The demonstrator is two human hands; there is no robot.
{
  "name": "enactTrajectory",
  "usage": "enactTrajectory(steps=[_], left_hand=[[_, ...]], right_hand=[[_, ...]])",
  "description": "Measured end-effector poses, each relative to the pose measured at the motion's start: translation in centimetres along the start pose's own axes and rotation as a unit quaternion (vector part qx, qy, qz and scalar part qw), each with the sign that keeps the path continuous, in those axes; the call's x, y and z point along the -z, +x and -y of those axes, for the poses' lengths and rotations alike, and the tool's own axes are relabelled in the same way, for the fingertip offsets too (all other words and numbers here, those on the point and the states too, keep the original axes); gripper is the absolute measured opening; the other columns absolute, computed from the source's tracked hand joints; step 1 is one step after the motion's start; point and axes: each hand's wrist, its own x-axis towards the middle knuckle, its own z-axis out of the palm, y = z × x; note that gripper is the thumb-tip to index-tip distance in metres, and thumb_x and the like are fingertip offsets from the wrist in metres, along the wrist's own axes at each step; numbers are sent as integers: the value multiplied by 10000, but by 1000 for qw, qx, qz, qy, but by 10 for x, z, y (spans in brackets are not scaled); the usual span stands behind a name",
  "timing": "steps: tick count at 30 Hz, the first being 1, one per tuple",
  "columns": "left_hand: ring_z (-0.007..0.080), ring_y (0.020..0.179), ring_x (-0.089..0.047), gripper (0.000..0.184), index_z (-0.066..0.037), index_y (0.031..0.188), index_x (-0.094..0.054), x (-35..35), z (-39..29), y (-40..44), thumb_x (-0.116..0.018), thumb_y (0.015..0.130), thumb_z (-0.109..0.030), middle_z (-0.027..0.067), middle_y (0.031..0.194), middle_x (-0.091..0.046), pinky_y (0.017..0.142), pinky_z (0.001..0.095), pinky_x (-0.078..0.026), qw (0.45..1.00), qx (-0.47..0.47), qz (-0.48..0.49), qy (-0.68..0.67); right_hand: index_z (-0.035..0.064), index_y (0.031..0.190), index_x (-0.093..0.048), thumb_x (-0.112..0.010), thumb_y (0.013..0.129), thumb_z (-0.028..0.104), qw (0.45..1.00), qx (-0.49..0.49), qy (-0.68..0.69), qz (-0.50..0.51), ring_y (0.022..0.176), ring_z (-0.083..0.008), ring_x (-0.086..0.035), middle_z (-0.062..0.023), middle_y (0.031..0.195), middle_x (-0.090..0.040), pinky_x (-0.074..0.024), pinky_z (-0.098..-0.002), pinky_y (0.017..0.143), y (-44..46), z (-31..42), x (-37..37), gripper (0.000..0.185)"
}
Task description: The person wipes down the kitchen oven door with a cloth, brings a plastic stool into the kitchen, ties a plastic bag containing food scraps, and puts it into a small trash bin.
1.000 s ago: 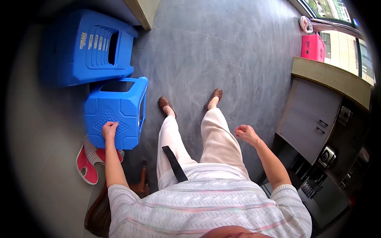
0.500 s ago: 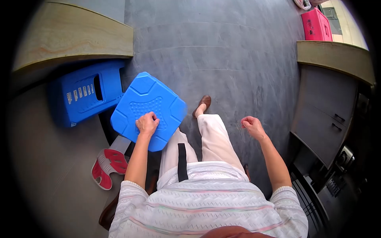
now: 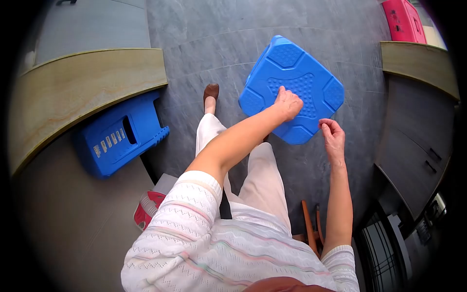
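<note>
My left hand is closed at the middle of a blue plastic stool's top, its fingertips hidden. The blue stool has a studded centre and textured corners; it hangs in front of me, slightly tilted, over the floor. Just to the right of the stool's near right edge is my right hand, fingers loosely curled and apart, holding nothing. Another blue stool with a slot and a row of white labels lies on its side under the counter at left.
A stone-edged counter runs along the left, and dark drawers stand at right. A pink box sits at upper right. Wooden chair legs are behind my right side. A red-and-white object lies at lower left.
My left hand has carried the blue stool from the left across to the right and forward. My right hand has come close to its edge, with fingers looser. The view has shifted.
</note>
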Motion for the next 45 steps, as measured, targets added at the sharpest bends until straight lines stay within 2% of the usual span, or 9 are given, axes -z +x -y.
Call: enactTrajectory(steps=[6, 11, 16, 19, 26, 31, 32, 36, 45], left_hand=[[216, 920, -508, 136, -108, 747, -664, -7, -6, 72, -535, 721, -143, 78, 929, -572, 764, 361, -363, 979, -190, -70, -2], [256, 763, -540, 67, -76, 740, -615, 38, 78, 53, -573, 714, -120, 86, 759, -508, 622, 374, -447, 893, -329, -14, -307], [153, 598, -579, 105, -59, 816, -666, 80, 291, 109, -611, 742, -110, 62, 707, -609, 563, 272, -457, 843, 78, -96, -523], [94, 653, -583, 165, -36, 857, -667, 8, 416, 183, -630, 755, -160, 31, 714, -650, 611, 227, -463, 853, 289, -119, -418], [204, 745, -623, 172, -177, 854, -679, -75, 538, 315, -580, 740, -259, 17, 780, -665, 687, 305, -485, 924, 337, -155, -97], [220, 802, -623, 219, -126, 915, -628, -102, 572, 364, -589, 740, -252, 84, 798, -647, 686, 341, -479, 907, 300, -153, -253], [286, 798, -603, 157, -145, 872, -625, -102, 564, 366, -569, 758, -237, 113, 807, -633, 686, 376, -473, 941, 269, -194, -69], [307, 811, -590, 140, -138, 857, -612, -100, 563, 373, -578, 748, -219, 116, 806, -624, 695, 402, -467, 933, 297, -189, -72], [126, 549, -603, 138, -77, 779, -662, -100, 554, 298, -594, 725, -183, 42, 632, -634, 593, 261, -478, 920, 356, -75, -148]], right_hand=[[45, 1106, -542, -539, 851, 199, 937, 116, -262, -201, 1093, -272, -462, -124, 1184, -504, -356, -365, 931, 125, -15, -14, 298], [33, 1242, -421, -450, 887, 258, 843, 83, -417, -330, 1240, -343, -312, -170, 1339, -352, -258, -441, 1006, 157, -37, -64, 422], [-44, 1287, -320, -306, 918, 242, 810, 91, -445, -371, 1278, -366, -247, -215, 1358, -298, -195, -460, 1044, 174, -38, -96, 467], [-51, 1311, -269, -282, 926, 242, 833, 52, -419, -357, 1287, -357, -229, -217, 1383, -242, -188, -453, 1054, 177, -35, -98, 484], [-14, 1362, -179, -258, 928, 366, 867, -20, -331, -372, 1286, -308, -239, -194, 1400, -207, -211, -439, 1047, 185, -33, -107, 583], [-19, 1361, -156, -211, 928, 402, 783, -6, -560, -271, 1275, -316, -260, -222, 1387, -209, -271, -405, 1033, 145, -59, -85, 607], [-20, 1361, -156, -213, 927, 400, 782, -12, -563, -266, 1276, -318, -256, -221, 1388, -207, -264, -408, 1035, 148, -57, -84, 606], [-21, 1361, -156, -223, 925, 392, 815, -45, -500, -288, 1283, -324, -241, -217, 1395, -196, -239, -419, 1043, 160, -50, -90, 605], [-33, 1357, -164, -248, 914, 358, 862, -40, -343, -372, 1295, -338, -210, -209, 1409, -174, -175, -436, 1059, 187, -30, -104, 597]])
